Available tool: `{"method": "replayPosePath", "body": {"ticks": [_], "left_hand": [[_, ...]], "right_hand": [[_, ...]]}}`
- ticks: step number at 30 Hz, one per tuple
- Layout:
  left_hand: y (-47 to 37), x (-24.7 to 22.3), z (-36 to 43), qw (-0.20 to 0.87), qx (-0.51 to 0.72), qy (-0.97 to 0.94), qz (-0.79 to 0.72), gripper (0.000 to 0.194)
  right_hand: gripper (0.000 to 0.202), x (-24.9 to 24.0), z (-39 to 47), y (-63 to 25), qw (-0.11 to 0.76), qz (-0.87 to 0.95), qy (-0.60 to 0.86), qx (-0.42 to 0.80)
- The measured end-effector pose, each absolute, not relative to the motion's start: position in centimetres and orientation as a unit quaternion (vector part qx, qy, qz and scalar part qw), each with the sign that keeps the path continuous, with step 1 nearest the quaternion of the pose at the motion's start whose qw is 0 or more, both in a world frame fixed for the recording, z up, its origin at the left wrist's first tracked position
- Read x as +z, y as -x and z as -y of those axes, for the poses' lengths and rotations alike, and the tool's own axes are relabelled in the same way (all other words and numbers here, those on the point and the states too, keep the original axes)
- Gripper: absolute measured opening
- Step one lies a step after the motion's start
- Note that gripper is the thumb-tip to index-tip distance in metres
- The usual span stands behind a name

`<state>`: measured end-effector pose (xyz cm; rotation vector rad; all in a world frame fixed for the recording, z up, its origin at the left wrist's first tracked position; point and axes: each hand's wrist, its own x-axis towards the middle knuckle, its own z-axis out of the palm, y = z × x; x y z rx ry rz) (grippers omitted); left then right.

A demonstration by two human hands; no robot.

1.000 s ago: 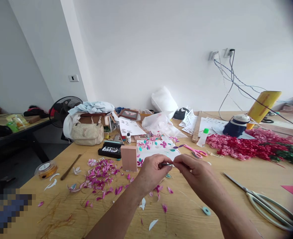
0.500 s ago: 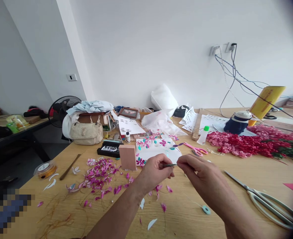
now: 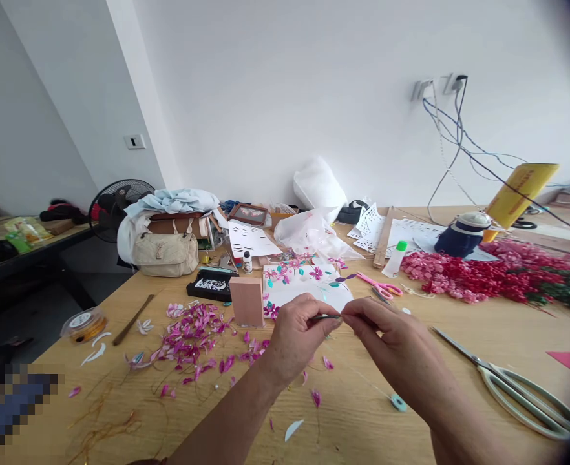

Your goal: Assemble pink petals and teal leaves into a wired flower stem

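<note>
Near the middle of the table, my left hand [image 3: 297,336] pinches a thin dark sliver [image 3: 324,317], its fingers closed around one end. My right hand [image 3: 386,329] meets it at the tip, thumb and forefinger pressed together; what they hold is too small to name. Behind both hands lies a white sheet [image 3: 289,290] with pink flowers and teal leaves. A wooden block [image 3: 247,301] stands upright to the left, beside a scatter of magenta petals [image 3: 188,339]. A small teal spool [image 3: 398,403] rests below my right hand, with a fine thread running from it.
Large scissors [image 3: 498,381] lie open at the right, pink scissors [image 3: 380,286] behind my right hand. A green-capped bottle [image 3: 394,261] stands near red and pink flower bunches [image 3: 469,274]. A black tray [image 3: 212,284], beige bag [image 3: 166,253] and round container [image 3: 84,325] are at the left.
The sliver has turned from greenish and broad to thin and dark between my fingers. My left hand's fingers have drawn closer together. The whole view has shifted slightly.
</note>
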<state>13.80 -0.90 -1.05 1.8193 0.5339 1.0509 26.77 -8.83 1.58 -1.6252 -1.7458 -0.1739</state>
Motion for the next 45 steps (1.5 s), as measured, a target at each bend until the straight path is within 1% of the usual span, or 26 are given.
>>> {"method": "replayPosePath", "body": {"ticks": [4, 15, 20, 23, 26, 28, 30, 33, 39, 45], "left_hand": [[-13.6, -1.0, 0.9, 0.449, 0.424, -0.755, -0.222, 0.008], [-13.2, -0.4, 0.9, 0.469, 0.428, -0.738, -0.228, 0.006], [-12.8, -0.1, 0.8, 0.555, 0.387, -0.693, -0.248, 0.009], [-12.7, -0.2, 0.6, 0.613, 0.386, -0.640, -0.259, 0.016], [-12.6, -0.2, 0.4, 0.664, 0.393, -0.578, -0.263, 0.021], [-12.5, -0.1, 0.3, 0.700, 0.377, -0.548, -0.261, 0.024], [-12.3, 0.0, 0.3, 0.731, 0.350, -0.530, -0.248, 0.028], [-12.2, -0.1, 0.3, 0.768, 0.319, -0.514, -0.211, 0.030], [-12.3, -0.3, 0.5, 0.793, 0.292, -0.503, -0.180, 0.029], [-12.4, -0.5, 0.4, 0.793, 0.294, -0.504, -0.174, 0.027]], "right_hand": [[0.017, 1.6, 8.9, -26.7, 0.372, 0.673, 0.636, -0.064], [0.016, 1.6, 9.3, -26.6, 0.357, 0.664, 0.656, -0.043], [0.017, 1.8, 9.2, -27.1, 0.348, 0.663, 0.660, -0.066], [0.015, 1.8, 9.5, -27.5, 0.365, 0.644, 0.661, -0.123], [0.010, 1.8, 9.9, -27.4, 0.392, 0.659, 0.613, -0.190], [0.013, 1.7, 10.1, -27.1, 0.372, 0.705, 0.558, -0.230], [0.016, 1.6, 10.0, -27.0, 0.328, 0.746, 0.515, -0.268], [0.022, 1.2, 9.7, -27.1, 0.295, 0.761, 0.493, -0.301], [0.023, 1.0, 9.6, -27.7, 0.316, 0.775, 0.445, -0.317], [0.028, 0.6, 9.4, -27.7, 0.343, 0.776, 0.458, -0.266]]}}
